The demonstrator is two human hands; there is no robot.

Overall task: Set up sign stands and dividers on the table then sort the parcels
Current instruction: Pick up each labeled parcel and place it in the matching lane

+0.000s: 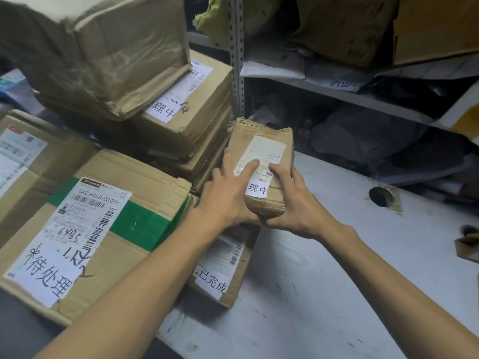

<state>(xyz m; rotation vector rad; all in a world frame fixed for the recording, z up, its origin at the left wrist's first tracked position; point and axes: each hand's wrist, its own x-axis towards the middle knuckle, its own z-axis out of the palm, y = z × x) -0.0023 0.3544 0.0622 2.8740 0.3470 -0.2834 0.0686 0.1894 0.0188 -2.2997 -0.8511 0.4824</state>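
A small brown cardboard parcel [261,151] with a white shipping label and a handwritten tag is held above the white table [324,281]. My left hand [228,193] grips its left side, with the index finger lying across the label. My right hand [293,200] grips its right side and near end, thumb underneath. To the left lies a large box with green tape [134,221] and a handwritten tag. A flat box [228,265] with another tag lies partly under my left forearm. A stack of taped boxes [191,110] stands behind.
A big taped carton [98,47] leans on top of the stack at upper left. A metal shelf [350,94] with grey bags and cartons runs along the back right. The table has a round cable hole [379,196]. A small object [469,242] sits at the right edge.
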